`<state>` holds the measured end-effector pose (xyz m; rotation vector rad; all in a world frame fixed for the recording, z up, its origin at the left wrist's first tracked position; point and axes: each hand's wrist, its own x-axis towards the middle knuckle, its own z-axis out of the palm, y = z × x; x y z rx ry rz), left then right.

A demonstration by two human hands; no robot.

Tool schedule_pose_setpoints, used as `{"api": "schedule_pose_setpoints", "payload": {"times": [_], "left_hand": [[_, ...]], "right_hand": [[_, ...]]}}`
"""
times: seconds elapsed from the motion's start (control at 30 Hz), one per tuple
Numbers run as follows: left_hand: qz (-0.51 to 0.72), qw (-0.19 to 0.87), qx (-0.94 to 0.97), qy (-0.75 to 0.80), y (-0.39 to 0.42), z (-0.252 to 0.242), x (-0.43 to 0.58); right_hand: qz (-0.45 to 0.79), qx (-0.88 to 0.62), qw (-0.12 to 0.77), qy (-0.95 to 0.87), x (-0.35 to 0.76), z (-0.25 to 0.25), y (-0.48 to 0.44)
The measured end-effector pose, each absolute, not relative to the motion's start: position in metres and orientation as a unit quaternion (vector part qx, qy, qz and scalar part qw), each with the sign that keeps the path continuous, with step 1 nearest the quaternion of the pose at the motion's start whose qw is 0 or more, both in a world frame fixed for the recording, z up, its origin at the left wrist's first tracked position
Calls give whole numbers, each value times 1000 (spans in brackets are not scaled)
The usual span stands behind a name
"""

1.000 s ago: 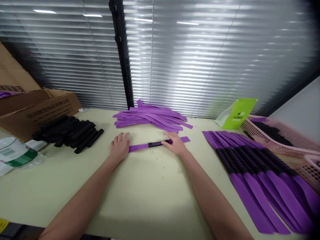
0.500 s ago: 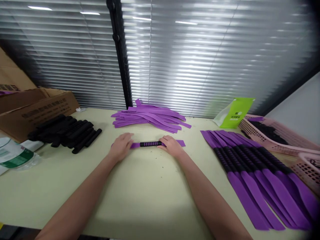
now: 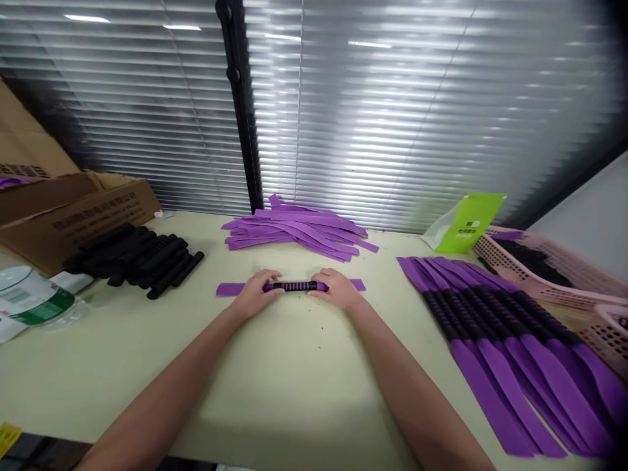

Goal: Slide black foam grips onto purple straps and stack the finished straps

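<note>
A purple strap (image 3: 230,289) with a black ribbed grip sleeve (image 3: 297,286) around its middle lies crosswise on the table in front of me. My left hand (image 3: 259,291) is closed on the strap at the sleeve's left end, thumb on the near side. At the sleeve's right end my right hand (image 3: 334,288) pinches the strap in the same way. The strap's flat ends stick out beyond both hands. Behind them lies a loose pile of plain purple straps (image 3: 299,229).
Black foam sleeves (image 3: 142,258) are heaped at left before a cardboard box (image 3: 108,209), near a plastic bottle (image 3: 36,297). Sleeved purple straps (image 3: 490,327) lie in a row at right. Beyond them stand a green pouch (image 3: 466,226) and pink baskets (image 3: 544,288).
My left hand has slid right along the strap to the sleeve's left end and closed there, uncovering the strap's left end. My right hand stays at the other end.
</note>
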<state>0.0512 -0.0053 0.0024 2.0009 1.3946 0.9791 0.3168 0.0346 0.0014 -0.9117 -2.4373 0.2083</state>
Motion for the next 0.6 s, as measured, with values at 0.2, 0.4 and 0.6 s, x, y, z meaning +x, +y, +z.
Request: {"api": "schedule_pose_setpoints", "payload": {"times": [0.2,0.4,0.6], "left_hand": [[718,387,361,453,14,16,8],[768,294,237,517,18,21,-24],[505,66,517,688,16,-6,-6]], "right_hand": [[217,-429,654,-584,344,0,51],[246,-498,780,-287,379,1,66],[151,-412,569,-695,328,4,39]]}}
